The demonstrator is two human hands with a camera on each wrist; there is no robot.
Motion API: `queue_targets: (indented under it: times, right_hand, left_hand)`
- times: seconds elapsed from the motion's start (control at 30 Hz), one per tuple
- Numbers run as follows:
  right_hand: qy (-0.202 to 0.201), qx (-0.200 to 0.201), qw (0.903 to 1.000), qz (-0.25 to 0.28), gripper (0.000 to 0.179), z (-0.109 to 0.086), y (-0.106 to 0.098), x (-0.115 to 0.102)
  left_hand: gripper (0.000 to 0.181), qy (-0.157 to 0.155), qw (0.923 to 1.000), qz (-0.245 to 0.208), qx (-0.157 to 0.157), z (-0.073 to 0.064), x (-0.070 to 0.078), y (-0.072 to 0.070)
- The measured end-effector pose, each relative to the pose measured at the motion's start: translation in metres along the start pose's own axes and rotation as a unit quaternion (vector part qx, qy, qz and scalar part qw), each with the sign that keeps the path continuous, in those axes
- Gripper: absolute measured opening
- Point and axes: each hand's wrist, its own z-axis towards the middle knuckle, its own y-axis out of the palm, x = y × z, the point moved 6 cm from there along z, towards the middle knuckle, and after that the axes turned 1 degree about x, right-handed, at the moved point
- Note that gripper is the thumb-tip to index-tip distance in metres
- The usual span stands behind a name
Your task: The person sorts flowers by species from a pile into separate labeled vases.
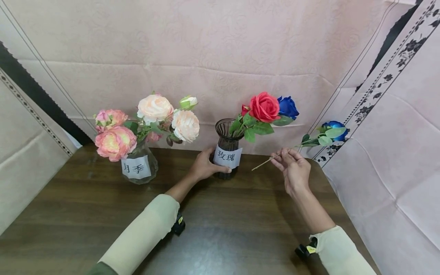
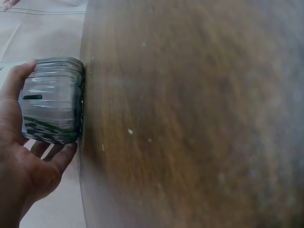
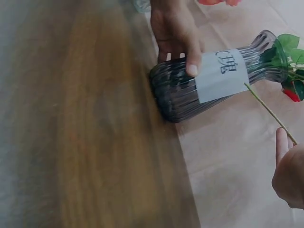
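Observation:
My left hand grips the lower part of a dark ribbed glass vase, thumb across its front beside a white paper label with handwritten characters. In the left wrist view the fingers curl around the vase. A red rose and a blue rose stand in it, leaning right. To the right, my right hand pinches the stem of another blue rose. The bloom points right and the bare stem end points left, apart from the vase, as the right wrist view also shows.
A clear glass vase with a white label stands at the left on the brown wooden table. Pink and cream flowers fill it. Pale cloth hangs close behind the table and along both sides.

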Motion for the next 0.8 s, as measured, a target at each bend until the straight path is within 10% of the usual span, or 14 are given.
queue_targets:
  times: [0.8]
  right_hand:
    - [-0.060,0.031,0.9857,0.154,0.014,0.021,0.061,-0.038]
  left_hand:
    - [0.088,0.013,0.9999,-0.004,0.000,0.000,0.000,0.001]
